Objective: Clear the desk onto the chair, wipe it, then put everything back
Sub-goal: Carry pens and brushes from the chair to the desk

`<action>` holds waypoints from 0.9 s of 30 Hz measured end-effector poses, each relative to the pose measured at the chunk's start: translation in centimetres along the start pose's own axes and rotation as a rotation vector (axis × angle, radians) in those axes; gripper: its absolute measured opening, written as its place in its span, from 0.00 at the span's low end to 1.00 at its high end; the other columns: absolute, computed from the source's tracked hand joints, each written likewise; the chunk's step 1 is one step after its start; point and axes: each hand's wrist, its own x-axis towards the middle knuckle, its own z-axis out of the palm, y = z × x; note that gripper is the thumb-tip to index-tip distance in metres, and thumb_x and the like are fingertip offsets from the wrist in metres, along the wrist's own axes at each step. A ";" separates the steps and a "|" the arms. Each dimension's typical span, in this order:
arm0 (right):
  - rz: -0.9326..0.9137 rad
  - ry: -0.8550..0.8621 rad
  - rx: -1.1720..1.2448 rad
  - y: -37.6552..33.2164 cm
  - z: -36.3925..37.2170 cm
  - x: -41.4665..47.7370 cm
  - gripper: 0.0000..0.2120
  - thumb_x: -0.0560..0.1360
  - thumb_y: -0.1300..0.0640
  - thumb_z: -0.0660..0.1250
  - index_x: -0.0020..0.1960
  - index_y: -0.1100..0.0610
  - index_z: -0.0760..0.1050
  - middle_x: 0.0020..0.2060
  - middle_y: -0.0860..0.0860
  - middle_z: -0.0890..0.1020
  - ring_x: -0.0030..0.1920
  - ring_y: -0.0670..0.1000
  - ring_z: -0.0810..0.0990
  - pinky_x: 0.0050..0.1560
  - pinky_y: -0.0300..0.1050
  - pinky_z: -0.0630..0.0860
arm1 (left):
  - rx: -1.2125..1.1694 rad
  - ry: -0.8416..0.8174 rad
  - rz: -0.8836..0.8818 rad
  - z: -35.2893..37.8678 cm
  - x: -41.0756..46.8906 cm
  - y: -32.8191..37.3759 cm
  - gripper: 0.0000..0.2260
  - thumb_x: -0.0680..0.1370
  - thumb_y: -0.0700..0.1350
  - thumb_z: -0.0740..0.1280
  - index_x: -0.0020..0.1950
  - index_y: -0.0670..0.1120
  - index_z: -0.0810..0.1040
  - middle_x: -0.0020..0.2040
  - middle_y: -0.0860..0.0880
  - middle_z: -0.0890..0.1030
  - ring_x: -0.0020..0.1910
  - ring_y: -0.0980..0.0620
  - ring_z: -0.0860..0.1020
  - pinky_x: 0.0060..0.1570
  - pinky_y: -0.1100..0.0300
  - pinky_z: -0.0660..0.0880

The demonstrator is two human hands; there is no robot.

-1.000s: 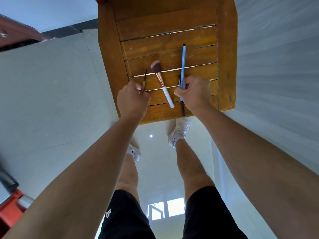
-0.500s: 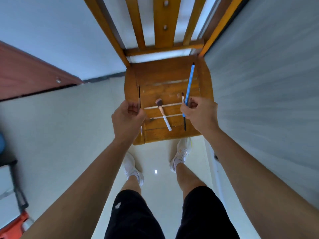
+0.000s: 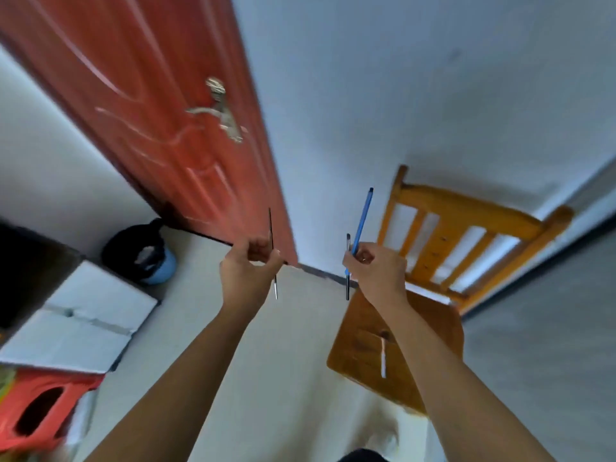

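Observation:
My left hand (image 3: 248,273) is closed around a thin black brush (image 3: 272,253) that stands upright, its silver end pointing down. In my right hand (image 3: 375,271) I grip a blue pen (image 3: 363,216) and a small dark brush (image 3: 347,261) together, both pointing up. Both hands hover in the air to the left of the wooden chair (image 3: 466,248). A makeup brush with a white handle (image 3: 383,356) lies on the chair seat, partly hidden behind my right forearm. The desk itself is out of sight.
A red door (image 3: 150,105) with a metal handle stands ahead on the left. A dark bag on a blue bin (image 3: 143,255) sits by the wall, a white box (image 3: 80,315) and a red stool (image 3: 36,411) at the lower left. Grey surface on the right.
Both hands lifted off the chair seat with the thin brush, the blue pen and the small brush. My view swung left and up, so the chair now lies to the right.

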 end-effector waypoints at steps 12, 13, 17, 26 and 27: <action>-0.535 -0.500 0.157 -29.5 32.2 -21.0 0.10 0.71 0.59 0.73 0.32 0.56 0.78 0.26 0.47 0.80 0.25 0.40 0.73 0.30 0.32 0.66 | 0.159 0.671 -0.064 -48.5 -9.3 -11.1 0.10 0.71 0.41 0.75 0.42 0.54 0.78 0.35 0.56 0.82 0.35 0.60 0.79 0.38 0.63 0.76; -0.558 -0.573 0.148 -31.0 34.8 -23.4 0.09 0.71 0.59 0.74 0.33 0.57 0.79 0.26 0.48 0.80 0.26 0.40 0.74 0.31 0.32 0.67 | 0.153 0.731 -0.102 -51.6 -10.9 -12.5 0.09 0.71 0.41 0.75 0.41 0.54 0.79 0.35 0.56 0.82 0.35 0.60 0.80 0.38 0.62 0.76; -0.639 -0.780 0.080 -35.6 44.1 -31.1 0.09 0.71 0.57 0.73 0.33 0.56 0.79 0.26 0.46 0.81 0.28 0.42 0.80 0.34 0.35 0.73 | 0.134 0.934 -0.227 -61.1 -16.0 -17.3 0.09 0.71 0.42 0.76 0.41 0.55 0.79 0.36 0.63 0.82 0.34 0.63 0.80 0.38 0.62 0.75; -0.679 -1.034 0.024 -40.3 61.5 -38.8 0.10 0.72 0.55 0.74 0.34 0.57 0.79 0.27 0.49 0.81 0.30 0.47 0.83 0.36 0.49 0.80 | 0.119 1.086 -0.408 -71.8 -18.4 -27.3 0.08 0.71 0.43 0.75 0.42 0.54 0.79 0.37 0.61 0.82 0.35 0.62 0.80 0.38 0.65 0.74; -0.692 -1.041 0.016 -40.9 63.8 -39.1 0.11 0.72 0.54 0.74 0.33 0.56 0.79 0.27 0.49 0.81 0.29 0.47 0.82 0.36 0.47 0.79 | 0.131 1.092 -0.421 -73.2 -17.5 -28.6 0.08 0.71 0.43 0.75 0.42 0.55 0.80 0.37 0.62 0.82 0.36 0.62 0.80 0.38 0.66 0.73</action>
